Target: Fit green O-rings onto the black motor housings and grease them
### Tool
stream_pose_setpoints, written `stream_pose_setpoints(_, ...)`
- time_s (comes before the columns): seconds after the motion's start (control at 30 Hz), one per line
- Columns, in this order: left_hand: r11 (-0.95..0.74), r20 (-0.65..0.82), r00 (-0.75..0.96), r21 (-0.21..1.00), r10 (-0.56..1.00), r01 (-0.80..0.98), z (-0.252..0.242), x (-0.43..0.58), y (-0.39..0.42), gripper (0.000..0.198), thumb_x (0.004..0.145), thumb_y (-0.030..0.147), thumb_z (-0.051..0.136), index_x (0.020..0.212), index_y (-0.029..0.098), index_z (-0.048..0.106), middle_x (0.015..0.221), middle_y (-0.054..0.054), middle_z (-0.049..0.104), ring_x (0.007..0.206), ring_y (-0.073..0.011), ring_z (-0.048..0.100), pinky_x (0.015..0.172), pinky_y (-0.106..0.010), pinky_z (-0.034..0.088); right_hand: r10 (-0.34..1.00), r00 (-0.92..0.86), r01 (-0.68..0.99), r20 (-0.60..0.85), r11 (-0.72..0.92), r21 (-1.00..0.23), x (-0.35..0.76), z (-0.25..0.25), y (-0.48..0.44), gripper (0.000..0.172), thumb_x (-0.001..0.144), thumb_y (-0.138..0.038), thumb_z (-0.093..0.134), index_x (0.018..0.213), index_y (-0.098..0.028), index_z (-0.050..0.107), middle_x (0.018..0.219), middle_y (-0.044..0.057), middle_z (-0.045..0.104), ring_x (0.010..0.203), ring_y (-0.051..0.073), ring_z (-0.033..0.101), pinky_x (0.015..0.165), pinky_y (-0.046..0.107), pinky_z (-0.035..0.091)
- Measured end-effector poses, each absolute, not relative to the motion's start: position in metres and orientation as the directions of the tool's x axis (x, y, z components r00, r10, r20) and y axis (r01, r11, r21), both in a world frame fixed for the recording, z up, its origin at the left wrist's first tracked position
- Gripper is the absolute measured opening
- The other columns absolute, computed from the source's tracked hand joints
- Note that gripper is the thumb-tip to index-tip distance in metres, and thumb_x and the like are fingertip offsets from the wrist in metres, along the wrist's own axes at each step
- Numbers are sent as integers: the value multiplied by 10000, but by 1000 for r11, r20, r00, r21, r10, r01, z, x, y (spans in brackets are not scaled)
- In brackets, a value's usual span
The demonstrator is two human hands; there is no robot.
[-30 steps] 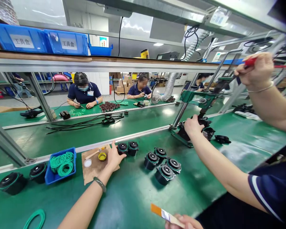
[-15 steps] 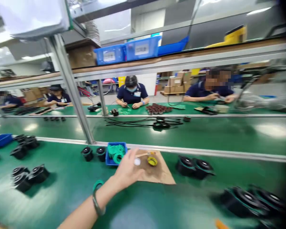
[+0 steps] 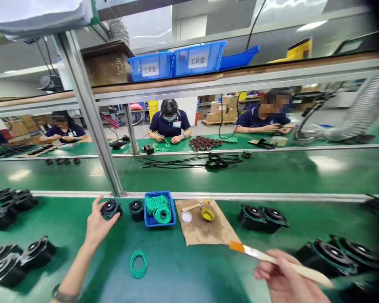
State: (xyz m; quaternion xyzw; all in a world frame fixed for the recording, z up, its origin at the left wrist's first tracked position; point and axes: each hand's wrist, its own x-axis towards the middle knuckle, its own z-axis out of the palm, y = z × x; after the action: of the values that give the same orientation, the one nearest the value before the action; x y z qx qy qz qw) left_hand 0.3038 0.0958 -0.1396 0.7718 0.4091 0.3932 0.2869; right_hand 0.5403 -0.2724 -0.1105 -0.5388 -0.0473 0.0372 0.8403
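My left hand has its thumb and fingers closed around the sides of a round black motor standing on the green bench. My right hand grips the pale wooden handle of a paintbrush, its orange bristles pointing left. A second black motor stands just right of the held one, beside a blue bin of green rubber rings. On the bench between my arms lie green rings, seemingly more than one together. A brown cardboard sheet carries a yellow-rimmed pot, a white lid and another brush.
More black motors with green rings stand on the right, and several others at left. A metal post rises behind my left hand. Beyond the rail, cables lie on a green surface, with several people seated behind.
My left hand has gone from beside the cardboard leftward to the black motor and grasped it. My right hand has come into view with the brush, whose orange tip alone showed before.
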Motion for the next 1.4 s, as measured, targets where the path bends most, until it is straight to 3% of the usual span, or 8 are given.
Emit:
stream_pose_setpoints(0.07,-516,403,373,807,836,286,-132,308,66,859,694,487,706,1390,227,276,1233,-98,590,1065,-240,617,977,-406,456,260,955,62,145,302,-951,535,-93,-247,632,568,-620,763,877,-103,572,658,90,566,559,172,552,478,335,512)
stream_pose_setpoints(0.17,-506,327,696,860,639,61,-128,327,13,809,699,312,690,1375,243,251,1200,-59,602,1069,-180,608,985,-337,452,502,802,336,324,70,-939,546,-81,-204,628,778,-675,574,950,-71,573,769,129,606,641,177,599,577,324,542)
stream_pose_setpoints(0.23,-483,254,817,875,517,34,-132,346,-18,822,644,190,657,1361,230,255,1176,-42,610,1075,-168,596,1012,-314,418,540,704,605,460,-118,-787,563,-78,-182,638,872,-687,373,859,-86,589,785,134,613,607,154,588,579,286,506)
stream_pose_setpoints(0.33,-487,170,909,872,380,40,-142,374,-48,813,622,129,597,1353,229,254,1209,-36,588,1084,-173,579,985,-298,410,528,683,695,505,-256,-672,593,-77,-167,576,861,-642,378,806,-116,606,760,115,615,625,166,581,664,294,456)
stream_pose_setpoints(0.53,-476,165,947,879,276,-14,-165,398,-58,849,634,128,591,1393,233,225,1294,-53,526,1169,-186,522,1041,-315,359,534,717,674,447,-368,-641,618,-90,-182,584,903,-621,307,866,-114,594,709,108,621,618,180,596,627,274,437)
stream_pose_setpoints(0.8,-324,69,915,943,399,70,-172,397,-62,869,626,211,678,1394,182,272,1273,-88,502,1142,-213,504,1072,-373,321,510,737,669,443,-461,-583,634,-115,-187,516,909,-569,296,857,-135,570,727,109,636,663,211,624,646,287,402)
stream_pose_setpoints(1.13,-329,49,907,939,419,101,-167,394,-65,800,653,211,699,1359,198,323,1282,-70,513,1145,-198,511,1063,-369,341,458,751,648,475,-377,-661,634,-112,-199,566,900,-633,350,875,-125,599,756,119,649,644,181,635,622,261,468)
stream_pose_setpoints(1.4,-413,193,896,911,401,-11,-171,390,-67,739,711,218,671,1361,204,321,1329,-97,495,1181,-208,520,1047,-405,387,396,784,599,478,-281,-750,630,-120,-205,663,831,-734,433,804,-103,632,927,158,655,640,162,641,588,261,527)
